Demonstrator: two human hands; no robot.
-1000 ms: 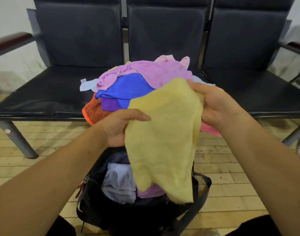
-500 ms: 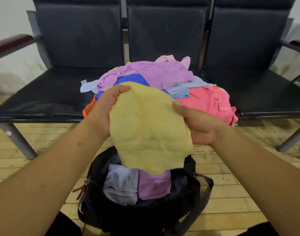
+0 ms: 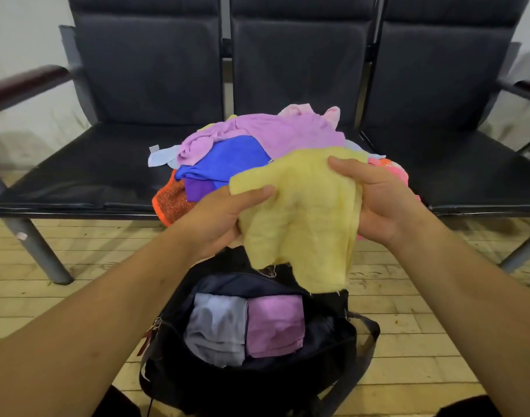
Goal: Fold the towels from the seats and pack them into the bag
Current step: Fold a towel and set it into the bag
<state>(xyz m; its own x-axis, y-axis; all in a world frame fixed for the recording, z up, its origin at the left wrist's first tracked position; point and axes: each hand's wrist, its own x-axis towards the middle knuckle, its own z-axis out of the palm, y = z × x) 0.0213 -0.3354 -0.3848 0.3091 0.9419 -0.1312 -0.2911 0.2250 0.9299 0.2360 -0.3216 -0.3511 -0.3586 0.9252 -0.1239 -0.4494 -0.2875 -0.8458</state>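
Seats [image 3: 86, 176] behind, left hand [image 3: 218, 218] and right hand [image 3: 381, 206] pinch yellow towel [image 3: 303, 218] edges above bag [image 3: 257, 383].

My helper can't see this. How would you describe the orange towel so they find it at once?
The bench holds a towel pile on its middle seat. At the pile's lower left corner, beside the left hand, the orange towel hangs over the seat's edge. Its speckled weave and bright hem set it apart from the purple towel and blue towel above.
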